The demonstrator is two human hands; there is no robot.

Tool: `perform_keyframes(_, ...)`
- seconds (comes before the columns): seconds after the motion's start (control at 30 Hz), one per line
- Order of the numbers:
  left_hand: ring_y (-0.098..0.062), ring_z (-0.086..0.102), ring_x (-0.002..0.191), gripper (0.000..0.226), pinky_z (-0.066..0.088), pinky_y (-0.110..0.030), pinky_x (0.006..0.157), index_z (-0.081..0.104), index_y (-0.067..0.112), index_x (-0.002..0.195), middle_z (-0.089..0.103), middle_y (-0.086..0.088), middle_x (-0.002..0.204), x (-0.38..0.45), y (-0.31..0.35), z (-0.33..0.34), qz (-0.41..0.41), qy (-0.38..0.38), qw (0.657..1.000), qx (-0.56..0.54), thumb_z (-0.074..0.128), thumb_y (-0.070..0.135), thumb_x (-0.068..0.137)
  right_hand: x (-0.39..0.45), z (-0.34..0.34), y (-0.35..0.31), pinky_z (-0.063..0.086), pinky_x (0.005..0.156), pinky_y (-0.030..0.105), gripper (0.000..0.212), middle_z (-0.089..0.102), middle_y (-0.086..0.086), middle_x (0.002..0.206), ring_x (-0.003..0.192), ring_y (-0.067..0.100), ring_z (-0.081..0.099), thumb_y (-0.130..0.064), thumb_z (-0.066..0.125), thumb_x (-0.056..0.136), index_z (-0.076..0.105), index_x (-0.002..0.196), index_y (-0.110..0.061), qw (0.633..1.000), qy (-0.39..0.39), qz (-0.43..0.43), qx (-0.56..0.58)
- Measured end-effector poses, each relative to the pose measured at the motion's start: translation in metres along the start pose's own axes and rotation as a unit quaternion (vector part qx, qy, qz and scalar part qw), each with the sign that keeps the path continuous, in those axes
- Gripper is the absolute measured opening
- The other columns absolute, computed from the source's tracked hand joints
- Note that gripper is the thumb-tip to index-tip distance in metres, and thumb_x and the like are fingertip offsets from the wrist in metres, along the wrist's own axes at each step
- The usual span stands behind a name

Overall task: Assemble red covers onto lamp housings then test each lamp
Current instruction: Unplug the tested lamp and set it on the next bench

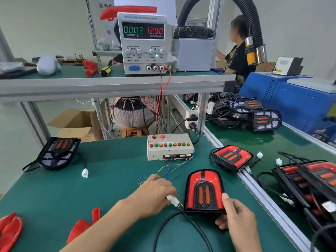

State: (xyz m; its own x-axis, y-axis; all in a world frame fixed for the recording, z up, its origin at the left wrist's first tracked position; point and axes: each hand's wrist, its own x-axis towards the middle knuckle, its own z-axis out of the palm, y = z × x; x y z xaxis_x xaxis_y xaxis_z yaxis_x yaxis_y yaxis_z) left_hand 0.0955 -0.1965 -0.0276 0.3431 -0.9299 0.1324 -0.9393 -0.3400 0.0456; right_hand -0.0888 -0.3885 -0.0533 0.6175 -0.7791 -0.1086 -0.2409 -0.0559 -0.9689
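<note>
Lamp (pixel 204 191) with its red cover already on lies face up on the green bench (pixel 112 171), just right of centre, its black cable (pixel 164 226) curling off the near edge toward the person. The right hand (pixel 236 217) grips the lamp's near right corner, thumb laid over the red face and fingers (pixel 221 225) curled under the rim, most likely to keep it from sliding while the plug is handled. The left hand (pixel 154 194) pinches the white connector (pixel 172 200) at the cable's end, close beside the lamp's left edge, where thin coloured wires (pixel 172 170) run back to the test box (pixel 170 147) with its row of buttons. That points to the testing step, the lamp being joined to the box's lead; whether the plug is fully seated cannot be told. Behind, the power supply (pixel 143 42) on the shelf (pixel 116 82) reads twelve volts with almost no current. An uncovered housing (pixel 58 153) waits at far left, spare red covers (pixel 11 230) at the near left edge
</note>
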Motion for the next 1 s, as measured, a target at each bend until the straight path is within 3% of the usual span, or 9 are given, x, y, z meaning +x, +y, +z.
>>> perform_keyframes(0.2, -0.015, 0.049, 0.115, 0.026, 0.016, -0.036, 0.120, 0.059, 0.030, 0.122, 0.060, 0.010, 0.114, -0.009, 0.005, -0.002, 0.015, -0.014, 1.000, 0.022, 0.052, 0.020, 0.099, -0.005, -0.006, -0.004, 0.054, 0.067, 0.039, 0.044, 0.071, 0.011, 0.057, 0.042, 0.017, 0.058, -0.055, 0.056, 0.095, 0.073, 0.087, -0.014, 0.998, 0.020, 0.036, -0.038)
perform_keyframes(0.3, -0.017, 0.048, 0.114, 0.031, 0.015, -0.037, 0.122, 0.059, 0.028, 0.123, 0.058, 0.008, 0.113, -0.013, 0.007, 0.000, 0.017, -0.016, 1.000, 0.017, 0.049, 0.013, 0.098, -0.015, -0.008, -0.010, 0.045, 0.077, 0.035, 0.040, 0.072, -0.001, 0.100, 0.073, 0.015, 0.062, -0.053, 0.057, 0.095, 0.068, 0.116, -0.020, 0.979, 0.117, -0.032, -0.161)
perform_keyframes(0.37, -0.014, 0.047, 0.115, 0.031, 0.012, -0.036, 0.124, 0.059, 0.028, 0.122, 0.058, 0.010, 0.114, -0.015, 0.006, -0.001, 0.015, -0.009, 1.000, -0.005, 0.048, 0.011, 0.098, -0.028, -0.003, -0.016, 0.041, 0.073, 0.035, 0.032, 0.059, -0.004, 0.110, 0.079, 0.019, 0.057, -0.045, 0.061, 0.095, 0.069, 0.118, -0.024, 0.948, 0.208, -0.124, -0.205)
perform_keyframes(0.47, -0.012, 0.051, 0.115, 0.028, 0.009, -0.033, 0.124, 0.056, 0.026, 0.124, 0.061, 0.011, 0.114, -0.016, 0.002, -0.003, 0.018, -0.007, 0.999, -0.049, 0.050, 0.014, 0.099, -0.049, 0.020, -0.026, 0.045, 0.064, 0.033, 0.020, 0.065, -0.005, 0.091, 0.074, 0.022, 0.061, -0.037, 0.061, 0.089, 0.076, 0.090, -0.025, 0.894, 0.197, -0.344, -0.207)
perform_keyframes(0.57, -0.012, 0.054, 0.106, 0.022, 0.013, -0.030, 0.124, 0.052, 0.021, 0.119, 0.061, 0.008, 0.108, -0.019, -0.001, -0.008, 0.025, 0.008, 0.993, -0.112, 0.052, 0.016, 0.098, -0.059, 0.053, -0.027, 0.047, 0.057, 0.036, 0.022, 0.068, -0.003, 0.076, 0.067, 0.027, 0.063, -0.038, 0.064, 0.079, 0.076, 0.075, -0.020, 0.796, 0.124, -0.494, -0.326)
perform_keyframes(0.73, -0.018, 0.055, 0.105, 0.019, 0.024, -0.036, 0.122, 0.062, 0.013, 0.114, 0.064, 0.000, 0.105, -0.024, -0.005, -0.014, 0.053, 0.016, 0.988, -0.147, 0.057, 0.008, 0.095, -0.054, 0.091, -0.036, 0.026, 0.065, 0.041, 0.036, 0.058, 0.000, 0.063, 0.064, 0.027, 0.062, -0.039, 0.095, 0.049, 0.069, 0.064, -0.019, 0.725, 0.076, -0.450, -0.516)
perform_keyframes(0.83, -0.029, 0.056, 0.099, 0.018, 0.040, -0.043, 0.105, 0.063, 0.005, 0.110, 0.064, -0.009, 0.100, -0.024, -0.007, -0.013, 0.076, 0.022, 0.988, -0.131, 0.057, 0.003, 0.094, -0.045, 0.098, -0.043, 0.024, 0.064, 0.040, 0.037, 0.054, 0.000, 0.054, 0.058, 0.026, 0.059, -0.031, 0.098, 0.050, 0.063, 0.054, -0.019, 0.706, 0.079, -0.456, -0.536)
perform_keyframes(0.9, -0.030, 0.055, 0.096, 0.017, 0.043, -0.042, 0.099, 0.063, 0.003, 0.108, 0.063, -0.011, 0.098, -0.024, -0.010, -0.012, 0.083, 0.036, 0.989, -0.120, 0.055, 0.001, 0.093, -0.041, 0.098, -0.044, 0.025, 0.064, 0.040, 0.038, 0.053, 0.000, 0.052, 0.058, 0.026, 0.058, -0.032, 0.097, 0.052, 0.062, 0.052, -0.019, 0.693, 0.074, -0.459, -0.551)
perform_keyframes(1.0, -0.028, 0.051, 0.092, 0.019, 0.034, -0.041, 0.113, 0.060, 0.006, 0.100, 0.060, -0.008, 0.093, -0.024, -0.012, -0.005, 0.115, 0.057, 0.991, -0.037, 0.047, -0.004, 0.091, -0.036, 0.097, -0.041, 0.026, 0.063, 0.040, 0.036, 0.051, 0.000, 0.051, 0.057, 0.024, 0.056, -0.029, 0.095, 0.054, 0.061, 0.050, -0.020, 0.665, 0.063, -0.486, -0.564)
